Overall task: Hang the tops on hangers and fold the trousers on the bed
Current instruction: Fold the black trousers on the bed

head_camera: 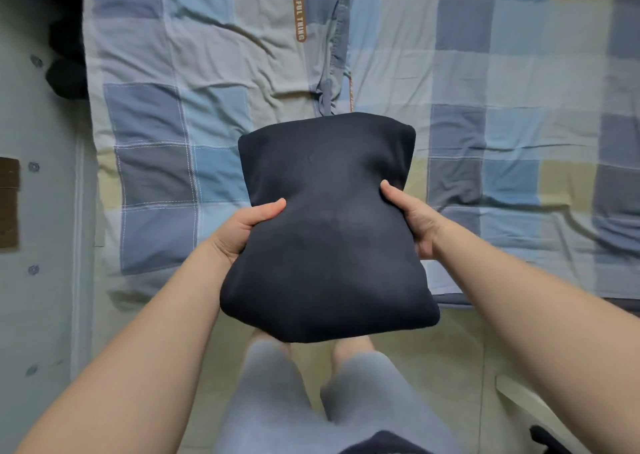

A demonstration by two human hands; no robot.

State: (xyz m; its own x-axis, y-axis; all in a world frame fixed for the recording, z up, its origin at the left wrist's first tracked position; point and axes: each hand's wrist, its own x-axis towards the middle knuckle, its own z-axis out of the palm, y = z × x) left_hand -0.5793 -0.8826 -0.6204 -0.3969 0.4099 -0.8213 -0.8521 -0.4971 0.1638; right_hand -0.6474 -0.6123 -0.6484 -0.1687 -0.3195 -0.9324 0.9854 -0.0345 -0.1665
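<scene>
A folded dark navy garment (329, 225), thick and roughly rectangular, is held in the air over the near edge of the bed (166, 162). My left hand (242, 228) grips its left side, thumb on top and fingers underneath. My right hand (412, 218) grips the right side the same way. A blue-grey garment (334, 38) with a brown lettered strip lies stretched along the bed beyond the folded one, its near end hidden behind it.
The bed carries a blue, grey and yellow checked cover, wrinkled. A pale wall or cabinet side (38, 211) stands at the left, with dark objects (65, 72) near its top. A white edge (519, 398) and something dark sit at the lower right on the floor.
</scene>
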